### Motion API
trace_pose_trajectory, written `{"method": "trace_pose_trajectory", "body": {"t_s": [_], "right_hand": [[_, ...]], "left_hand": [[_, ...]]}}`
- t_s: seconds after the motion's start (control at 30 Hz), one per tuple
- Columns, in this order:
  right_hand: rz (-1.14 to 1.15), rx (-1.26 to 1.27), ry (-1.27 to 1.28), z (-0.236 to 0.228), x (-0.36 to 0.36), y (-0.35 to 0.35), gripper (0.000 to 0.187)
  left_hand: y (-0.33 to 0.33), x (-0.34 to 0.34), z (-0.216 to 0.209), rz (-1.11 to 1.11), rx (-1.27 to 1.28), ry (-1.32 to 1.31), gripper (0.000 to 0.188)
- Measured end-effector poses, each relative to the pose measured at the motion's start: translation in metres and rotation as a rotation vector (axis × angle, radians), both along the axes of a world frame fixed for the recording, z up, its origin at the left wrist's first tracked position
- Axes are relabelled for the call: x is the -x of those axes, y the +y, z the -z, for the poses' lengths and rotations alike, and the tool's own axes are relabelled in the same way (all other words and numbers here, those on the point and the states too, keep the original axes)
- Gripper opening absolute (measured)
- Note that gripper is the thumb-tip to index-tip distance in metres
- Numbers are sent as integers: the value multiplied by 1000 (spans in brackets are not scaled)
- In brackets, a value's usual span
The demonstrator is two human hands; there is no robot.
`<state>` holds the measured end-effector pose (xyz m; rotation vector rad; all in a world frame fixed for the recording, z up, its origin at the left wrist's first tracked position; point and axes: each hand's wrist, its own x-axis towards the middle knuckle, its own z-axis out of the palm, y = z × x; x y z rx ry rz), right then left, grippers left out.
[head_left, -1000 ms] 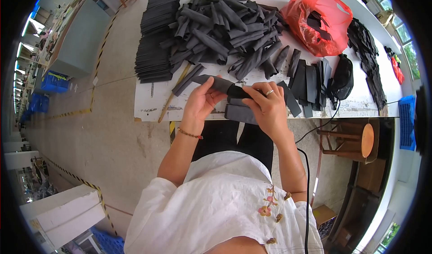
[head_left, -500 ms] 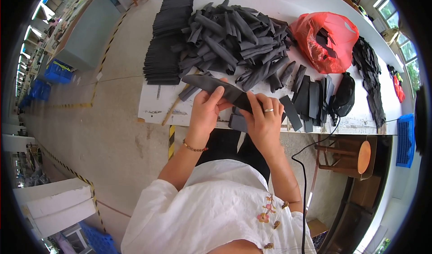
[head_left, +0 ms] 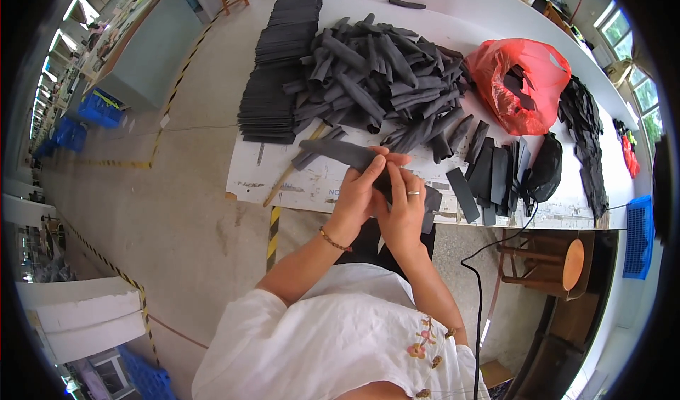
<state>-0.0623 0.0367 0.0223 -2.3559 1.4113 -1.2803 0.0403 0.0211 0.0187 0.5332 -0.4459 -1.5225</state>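
Observation:
Both hands grip one dark grey, curved strip of flexible sheet material [head_left: 338, 150] above the table's near edge. My left hand [head_left: 360, 191] pinches it between thumb and fingers around its middle. Close beside it, my right hand [head_left: 402, 212], with a ring on one finger, closes on the strip's right part, which the fingers mostly hide. The strip's free end points left, over a thin wooden stick [head_left: 287, 182]. Just beyond the hands lies a big heap of similar rolled strips [head_left: 386, 74].
Flat dark strips stand in a long stack [head_left: 273, 81] left of the heap. A red plastic bag [head_left: 489, 95], loose flat strips [head_left: 485, 177] and a black pouch with a cord [head_left: 544, 170] lie to the right. Under the table's right side stands a wooden stool [head_left: 572, 264].
My hands have come closer together, the left moving right along the strip. The table and its contents sit slightly lower in view.

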Motion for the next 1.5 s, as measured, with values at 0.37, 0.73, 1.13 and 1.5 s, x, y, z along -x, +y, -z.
{"method": "trace_pose_trajectory", "body": {"t_s": [0.37, 0.73, 1.13, 1.5], "right_hand": [[-249, -4, -30, -7, 15, -14, 34], [-176, -58, 27, -16, 11, -3, 28], [-261, -112, -36, -5, 21, -14, 24], [-315, -101, 75, -16, 57, -12, 24]], "left_hand": [[-4, -1, 0, -41, 80, -85, 21], [-6, -14, -9, -115, -64, 2, 28], [2, 10, 14, -1, -64, 117, 23], [-23, -14, -15, -124, -53, 159, 27]]}}
